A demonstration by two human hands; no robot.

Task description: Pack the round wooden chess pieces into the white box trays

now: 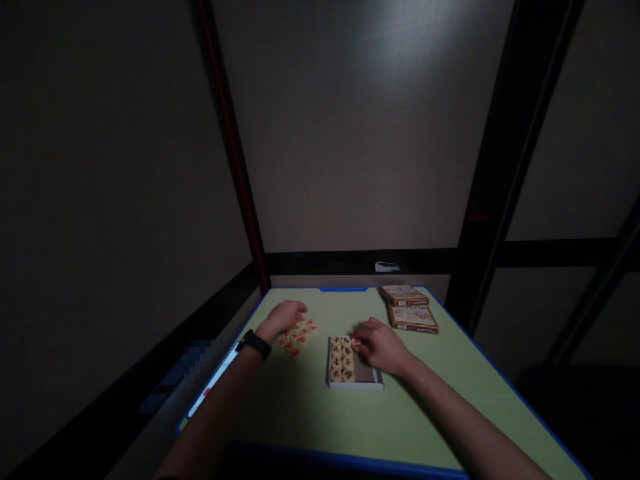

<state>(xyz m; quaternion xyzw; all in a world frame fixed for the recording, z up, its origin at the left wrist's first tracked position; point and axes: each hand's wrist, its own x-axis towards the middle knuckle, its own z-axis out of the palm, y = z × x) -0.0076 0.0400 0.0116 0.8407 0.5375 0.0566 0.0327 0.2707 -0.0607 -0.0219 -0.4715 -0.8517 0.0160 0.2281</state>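
A shallow white box tray [356,385] lies on the table in front of me. Round wooden Chinese chess pieces with black characters [342,360] fill its left side in two columns. At the tray's far edge, my right hand [383,347] pinches a chess piece with a red character [356,344], beside the top of the black columns. My left hand [286,316], with a dark band on its wrist, rests at the far left edge of a loose cluster of red-character chess pieces [295,337]. Its fingers bend downward and are mostly hidden behind the hand.
Two flat printed boxes [413,317] lie overlapping at the table's far right. The green table top [300,420] has a blue rim. A white-screened device [215,380] lies along the left edge, partly behind my left forearm. Dark-framed panels [360,167] stand beyond.
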